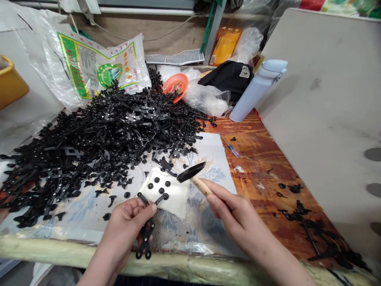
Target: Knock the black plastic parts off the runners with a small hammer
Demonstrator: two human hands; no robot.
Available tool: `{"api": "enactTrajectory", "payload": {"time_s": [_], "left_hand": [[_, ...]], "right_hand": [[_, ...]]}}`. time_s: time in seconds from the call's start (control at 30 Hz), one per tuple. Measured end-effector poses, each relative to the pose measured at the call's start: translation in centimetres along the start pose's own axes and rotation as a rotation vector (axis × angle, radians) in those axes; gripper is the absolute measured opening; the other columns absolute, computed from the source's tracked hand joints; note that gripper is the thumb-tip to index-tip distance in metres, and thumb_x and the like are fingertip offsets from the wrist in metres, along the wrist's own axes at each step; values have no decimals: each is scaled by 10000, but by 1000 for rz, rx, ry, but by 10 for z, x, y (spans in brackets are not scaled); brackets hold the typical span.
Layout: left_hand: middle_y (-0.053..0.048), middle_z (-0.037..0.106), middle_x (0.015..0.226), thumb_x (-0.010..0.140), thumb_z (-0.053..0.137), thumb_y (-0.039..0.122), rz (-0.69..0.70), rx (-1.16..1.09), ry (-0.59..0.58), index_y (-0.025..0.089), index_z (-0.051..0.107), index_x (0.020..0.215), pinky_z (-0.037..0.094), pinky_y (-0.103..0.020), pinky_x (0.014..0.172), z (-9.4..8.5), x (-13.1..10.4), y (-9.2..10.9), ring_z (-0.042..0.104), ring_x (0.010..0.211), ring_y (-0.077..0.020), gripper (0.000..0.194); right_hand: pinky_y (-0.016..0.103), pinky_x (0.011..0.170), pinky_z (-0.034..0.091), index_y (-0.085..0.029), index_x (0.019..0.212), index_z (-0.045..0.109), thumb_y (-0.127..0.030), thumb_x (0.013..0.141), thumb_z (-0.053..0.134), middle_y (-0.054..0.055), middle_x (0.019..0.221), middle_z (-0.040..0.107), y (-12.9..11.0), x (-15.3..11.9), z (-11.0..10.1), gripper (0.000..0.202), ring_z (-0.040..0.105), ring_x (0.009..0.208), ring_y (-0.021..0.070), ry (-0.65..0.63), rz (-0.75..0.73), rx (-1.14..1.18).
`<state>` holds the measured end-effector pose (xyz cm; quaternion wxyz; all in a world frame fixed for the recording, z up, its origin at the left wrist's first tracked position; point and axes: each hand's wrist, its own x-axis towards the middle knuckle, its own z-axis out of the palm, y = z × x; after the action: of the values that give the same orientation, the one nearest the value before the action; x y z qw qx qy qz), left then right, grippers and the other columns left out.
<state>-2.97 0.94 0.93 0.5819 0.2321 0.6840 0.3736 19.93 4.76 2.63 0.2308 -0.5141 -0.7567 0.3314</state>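
My left hand (133, 218) is closed around a black scissor linkage (146, 234), whose jointed flat arms stick out above and below the fingers. In my right hand (229, 206) is a hammer (190, 172), gripped by its pale wooden handle with the dark head pointing up and left. Between the hands lies a white pad (175, 200) with several small round black caps (161, 190) on it. The upper ends of the linkage are over the pad's left edge. Part of the linkage is hidden by my left fingers.
A large heap of black linkage parts (119, 127) covers the table's left and back. Behind it are a printed plastic sack (110, 71), an orange dish (175, 87) and a light blue bottle (257, 91). A screwdriver (233, 150) and black scraps (315, 230) lie at right.
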Motion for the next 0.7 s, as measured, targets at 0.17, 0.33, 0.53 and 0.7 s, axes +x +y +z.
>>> {"api": "enactTrajectory", "payload": {"time_s": [0.17,0.33,0.53,0.7], "left_hand": [[78,413,515,654,698,496,15,104,-36,185,529,616,416,-204,437,-8,4,-1,374,460,-82,356],[79,335,527,715,593,522,72,326,-131,196,468,585,369,-202,456,-13,10,6,352,499,-98,372],[91,285,505,781,505,498,132,536,-290,213,448,611,319,-216,427,-20,24,15,318,466,-106,337],[90,294,504,802,473,480,137,611,-384,222,394,585,298,-227,444,-24,29,26,297,470,-104,346]], "right_hand": [[388,734,552,-286,1350,486,-334,958,350,60,1129,689,23,-6,-6,418,697,887,256,86,146,-360],[390,599,562,-314,1339,499,-312,952,347,49,927,748,40,-7,0,416,720,729,284,53,285,-592],[365,589,557,-310,1344,491,-289,951,351,43,937,748,41,-6,6,418,722,744,278,77,304,-551],[329,546,536,-316,1333,501,-279,944,379,28,842,755,43,-8,6,409,722,681,260,107,284,-557]]}}
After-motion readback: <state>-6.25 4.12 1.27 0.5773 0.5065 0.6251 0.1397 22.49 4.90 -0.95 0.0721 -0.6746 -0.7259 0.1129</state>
